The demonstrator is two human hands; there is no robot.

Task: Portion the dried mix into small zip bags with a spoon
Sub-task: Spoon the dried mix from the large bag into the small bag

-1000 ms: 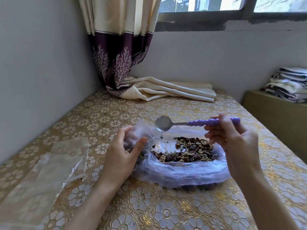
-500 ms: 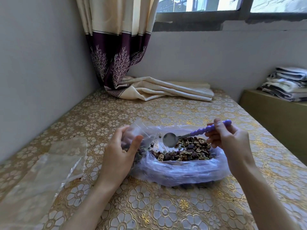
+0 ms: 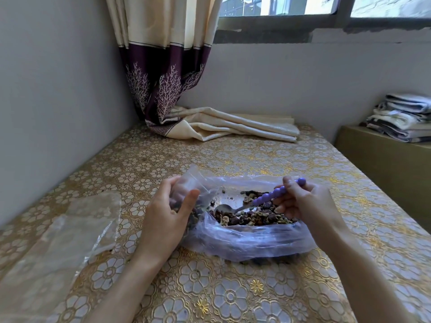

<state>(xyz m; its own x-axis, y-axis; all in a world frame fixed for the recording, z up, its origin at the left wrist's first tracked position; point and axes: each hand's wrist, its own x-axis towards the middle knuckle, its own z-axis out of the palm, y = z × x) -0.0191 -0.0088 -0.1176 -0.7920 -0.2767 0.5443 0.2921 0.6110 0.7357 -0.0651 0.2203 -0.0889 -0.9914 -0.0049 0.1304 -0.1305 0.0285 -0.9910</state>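
A large clear plastic bag (image 3: 247, 238) lies open on the table, holding the brown and beige dried mix (image 3: 254, 216). My left hand (image 3: 163, 220) grips a small zip bag (image 3: 189, 185) upright at the big bag's left edge; some mix shows inside it. My right hand (image 3: 303, 201) holds a spoon by its purple beaded handle (image 3: 275, 194). The metal spoon bowl (image 3: 222, 208) is tipped down into the mix.
A stack of empty clear bags (image 3: 70, 234) lies at the left on the gold floral tablecloth (image 3: 210, 287). A folded curtain end (image 3: 233, 127) rests at the back. A cabinet with folded cloths (image 3: 401, 117) stands at the right.
My right hand has lowered the spoon from above the small bag's mouth down into the dried mix. My left hand keeps holding the small bag in place.
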